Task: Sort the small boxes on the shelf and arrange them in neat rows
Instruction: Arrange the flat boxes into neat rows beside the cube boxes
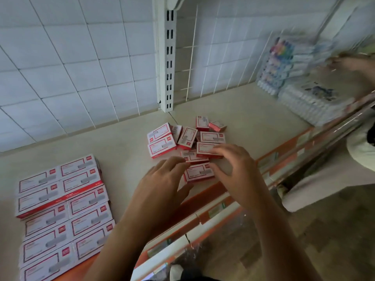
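Note:
A loose pile of small red-and-white boxes (186, 138) lies jumbled in the middle of the cream shelf (125, 142). At the left, boxes of the same kind (60, 201) lie flat in neat rows, some stacked. My left hand (160, 179) reaches in from the near side, its straight fingertips touching a box (192, 157) at the pile's near edge. My right hand (233, 163) rests its fingers on a box (205, 149), its thumb beside the nearest box (199, 173). That nearest box lies between my two hands.
A white slotted upright (167, 57) and wire grid back the shelf. Packs of coloured markers (282, 63) and wrapped packs (312, 102) stand at the right, where another person's hand (353, 65) is. An orange price rail (203, 199) edges the shelf front.

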A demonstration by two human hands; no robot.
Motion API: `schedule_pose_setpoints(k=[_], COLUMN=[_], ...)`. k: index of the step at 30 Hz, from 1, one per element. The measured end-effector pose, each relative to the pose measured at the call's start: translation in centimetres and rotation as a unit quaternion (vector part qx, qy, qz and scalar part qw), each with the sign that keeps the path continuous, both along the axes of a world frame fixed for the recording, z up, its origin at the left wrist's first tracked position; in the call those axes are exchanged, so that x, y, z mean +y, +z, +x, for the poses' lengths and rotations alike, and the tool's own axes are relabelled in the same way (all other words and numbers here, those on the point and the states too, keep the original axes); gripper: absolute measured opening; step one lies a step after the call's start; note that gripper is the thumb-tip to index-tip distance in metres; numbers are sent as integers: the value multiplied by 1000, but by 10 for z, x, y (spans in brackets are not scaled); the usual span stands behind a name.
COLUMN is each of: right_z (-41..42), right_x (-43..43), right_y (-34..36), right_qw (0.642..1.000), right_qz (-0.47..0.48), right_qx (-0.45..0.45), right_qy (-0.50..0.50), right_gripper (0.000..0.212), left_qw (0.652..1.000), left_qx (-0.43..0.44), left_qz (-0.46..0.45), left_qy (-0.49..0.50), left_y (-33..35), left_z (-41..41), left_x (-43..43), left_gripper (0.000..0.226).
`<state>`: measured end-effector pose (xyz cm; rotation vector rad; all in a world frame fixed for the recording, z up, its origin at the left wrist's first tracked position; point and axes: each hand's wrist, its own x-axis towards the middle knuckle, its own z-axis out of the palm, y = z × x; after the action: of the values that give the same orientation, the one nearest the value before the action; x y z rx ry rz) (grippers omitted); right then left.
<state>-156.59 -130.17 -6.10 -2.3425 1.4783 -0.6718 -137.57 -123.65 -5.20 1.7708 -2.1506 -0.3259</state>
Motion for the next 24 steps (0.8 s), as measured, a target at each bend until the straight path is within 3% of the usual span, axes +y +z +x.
schedule_pose_setpoints(k=[15, 24], right_z=[-12, -3], right_x=[-35, -38], right_y=[-11, -24], right_qw=[999, 998], right_qz=[-9, -43], right_qx=[-10, 23], right_qy=[30, 40], right_gripper=[50, 43], left_qw=[999, 999], left_qx=[-30, 15], left_qz=[-33, -4], left_qy=[-15, 34], left_y=[-15, -14], left_z=[-24, -13], left_x=[-22, -15], left_gripper=[39, 52])
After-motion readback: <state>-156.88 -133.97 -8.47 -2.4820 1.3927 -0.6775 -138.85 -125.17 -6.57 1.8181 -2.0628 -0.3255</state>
